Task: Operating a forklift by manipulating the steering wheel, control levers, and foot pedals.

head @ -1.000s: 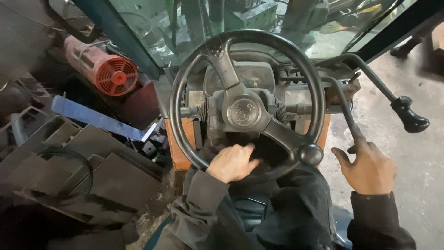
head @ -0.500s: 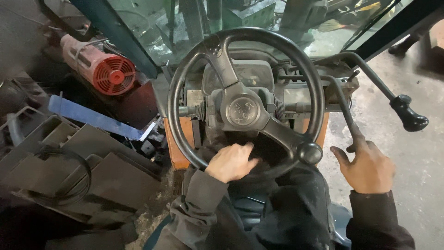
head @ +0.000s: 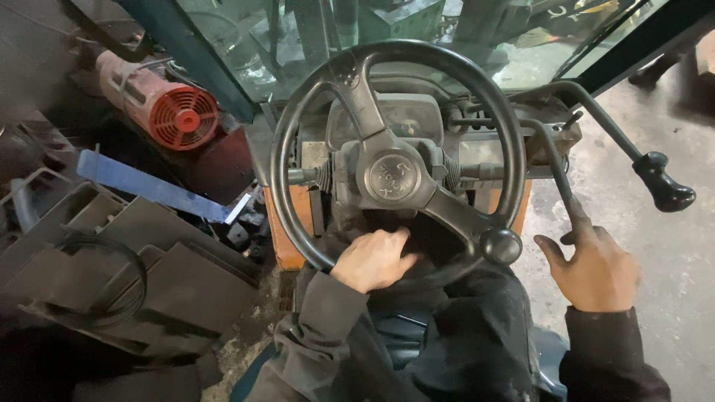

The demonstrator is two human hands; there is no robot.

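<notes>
- A black steering wheel (head: 395,156) fills the centre, in front of the seated person.
- A red motor (head: 160,108) lies among the scrap at far left.
- The left hand (head: 372,259) rests on the wheel's lower rim, grip loosely curled.
- The right hand (head: 596,268) holds a thin lever (head: 555,167), fingers partly open.
- A black spinner knob (head: 500,246) sits on the rim between the hands.

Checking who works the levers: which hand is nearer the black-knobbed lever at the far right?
Right. The right hand sits just below and left of the black-knobbed lever; the left hand is at the steering wheel bottom, much farther left.
</notes>
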